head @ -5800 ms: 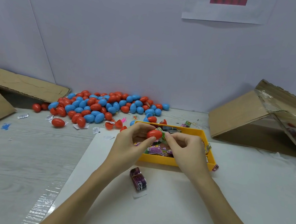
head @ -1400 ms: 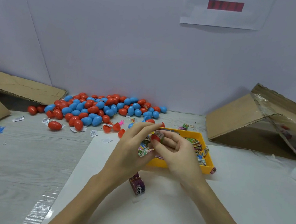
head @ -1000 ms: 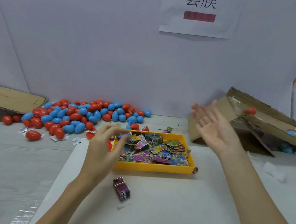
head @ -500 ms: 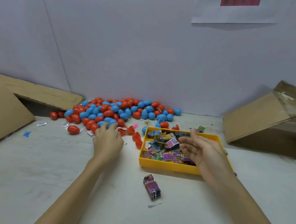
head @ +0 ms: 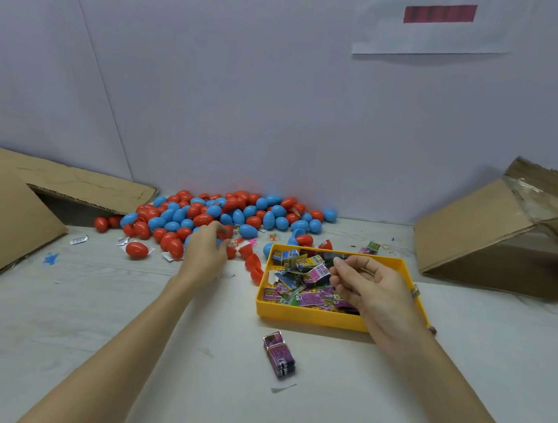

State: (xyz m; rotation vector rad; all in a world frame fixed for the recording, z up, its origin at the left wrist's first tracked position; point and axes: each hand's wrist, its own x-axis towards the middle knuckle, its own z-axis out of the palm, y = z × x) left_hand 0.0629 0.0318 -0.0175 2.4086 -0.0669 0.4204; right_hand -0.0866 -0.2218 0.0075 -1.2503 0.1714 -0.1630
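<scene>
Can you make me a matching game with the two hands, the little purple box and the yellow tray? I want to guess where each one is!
Things:
1. left hand
2. right hand
3. purple box
4. tray

Places:
A. lying on the table, nearer than the tray
B. at the eggs
C. holds the packets
D. above the packets

Pairs: 1-B, 2-D, 3-A, 4-C
</scene>
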